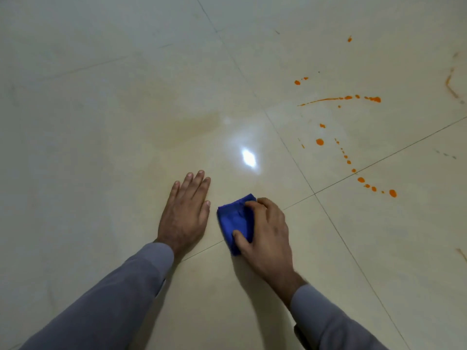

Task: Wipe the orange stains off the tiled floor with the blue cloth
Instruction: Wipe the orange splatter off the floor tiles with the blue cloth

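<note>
1. Bare floor lies between the blue cloth and the orange stains.
2. The left hand, flat just beside the cloth, blocks leftward passage.

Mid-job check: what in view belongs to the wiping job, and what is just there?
Job:
- blue cloth, gripped by the right hand
- orange stains, ahead to the right, unwiped
- tiled floor

Just there:
- left hand, flat on the floor
- light glare
- grey sleeves
</note>
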